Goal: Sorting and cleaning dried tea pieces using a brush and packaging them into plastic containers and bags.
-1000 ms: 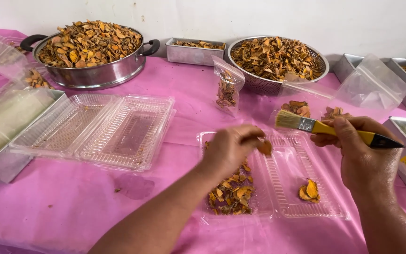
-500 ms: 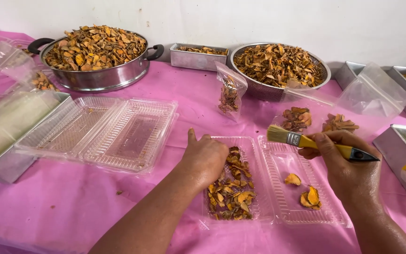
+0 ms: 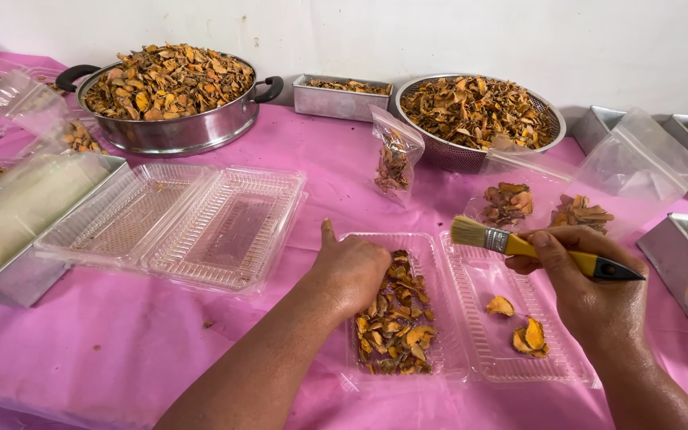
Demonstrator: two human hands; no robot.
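Note:
An open clear plastic clamshell box (image 3: pixel 471 374) lies on the pink tablecloth in front of me. Its left half holds a heap of dried orange-brown slices (image 3: pixel 396 326); its right half holds three loose slices (image 3: pixel 523 330). My left hand (image 3: pixel 352 271) rests knuckles-up on the top of the heap, fingers curled down into the slices. My right hand (image 3: pixel 591 287) hovers over the right half, gripping a yellow-handled paintbrush (image 3: pixel 519 245) with its bristles pointing left.
A second, empty clamshell (image 3: pixel 185 227) lies open to the left. Behind stand a steel pot (image 3: pixel 169 131) and a colander (image 3: pixel 555 131), both full of slices, a small filled bag (image 3: pixel 396 159), metal tins (image 3: pixel 682 263) and plastic bags (image 3: pixel 646 159).
My left hand carried a slice down from above the box and now sits on the heap, which has grown. My right hand and brush lowered slightly over the right half.

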